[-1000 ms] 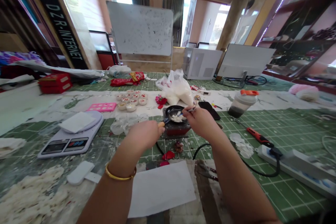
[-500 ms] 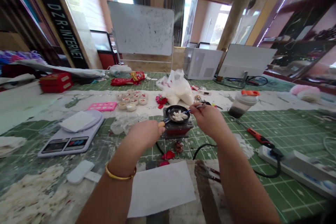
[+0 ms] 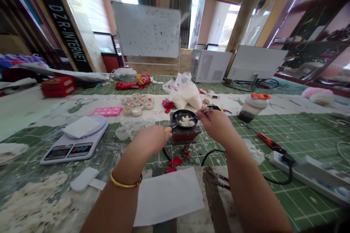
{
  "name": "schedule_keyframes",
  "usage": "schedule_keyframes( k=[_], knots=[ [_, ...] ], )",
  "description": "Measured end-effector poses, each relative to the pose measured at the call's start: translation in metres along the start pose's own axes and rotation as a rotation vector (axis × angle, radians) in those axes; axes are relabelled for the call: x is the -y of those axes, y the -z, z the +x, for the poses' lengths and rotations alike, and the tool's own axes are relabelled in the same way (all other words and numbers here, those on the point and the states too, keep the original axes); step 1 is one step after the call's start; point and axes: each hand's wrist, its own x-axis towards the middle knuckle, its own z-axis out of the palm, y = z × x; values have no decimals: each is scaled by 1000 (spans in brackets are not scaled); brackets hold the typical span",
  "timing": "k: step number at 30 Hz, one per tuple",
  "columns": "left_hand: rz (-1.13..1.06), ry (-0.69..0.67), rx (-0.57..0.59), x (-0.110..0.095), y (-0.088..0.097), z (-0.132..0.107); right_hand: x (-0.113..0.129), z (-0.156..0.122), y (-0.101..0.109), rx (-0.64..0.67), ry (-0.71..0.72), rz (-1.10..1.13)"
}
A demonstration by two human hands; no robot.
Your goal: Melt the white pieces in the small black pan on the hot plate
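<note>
My left hand (image 3: 153, 139) is closed around the wooden handle of a small black frying pan (image 3: 175, 115). The pan sits on a small dark red electric hot plate (image 3: 186, 136). White chunks (image 3: 186, 121), perhaps wax, lie heaped in the pan. In my right hand (image 3: 214, 122) is a thin stirring tool (image 3: 194, 117) with a bluish shaft; its tip reaches in among the chunks, and its exact kind is too small to make out. Just behind the pan stands a clear plastic bag (image 3: 186, 96) of white material.
Small filled cups (image 3: 138, 103), clear cups (image 3: 129, 131) and a pink mould (image 3: 106, 111) are left of the pan. A kitchen scale (image 3: 76, 145) stands further left. On the right are a shaker bottle (image 3: 253, 107), a red-handled tool (image 3: 270, 142) and a power strip (image 3: 306, 176). White paper (image 3: 169, 198) lies in front.
The white chunks have been shifted about in the pan and sit more bunched together. My right hand with the tool moved slightly left; my left hand stays on the handle.
</note>
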Motion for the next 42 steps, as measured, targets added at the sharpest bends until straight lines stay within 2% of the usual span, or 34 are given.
schedule_keyframes(
  k=[3,7,12,17,22,27,31,36,40,42],
  knots=[
    [-2,-33,20,-1,1,0,0,-1,2,-20,-31,-9],
    [-3,0,22,-1,1,0,0,1,-1,33,-5,-11],
    [6,-41,11,0,0,0,-2,2,-3,-75,-15,80],
    [11,21,15,-2,2,-2,-1,4,-7,23,40,117],
    [-5,10,24,-3,2,-2,2,2,-6,-26,9,112],
    [2,10,10,-2,1,-1,2,3,-7,18,14,63],
    [11,-38,-1,-1,1,-1,0,2,-6,-44,-10,95],
    [4,-4,3,-1,0,0,0,1,-4,23,18,87],
    [10,-10,4,-2,1,0,0,1,-5,-64,24,157],
    [14,-11,15,-2,2,0,0,1,-6,-56,34,160]
  ],
)
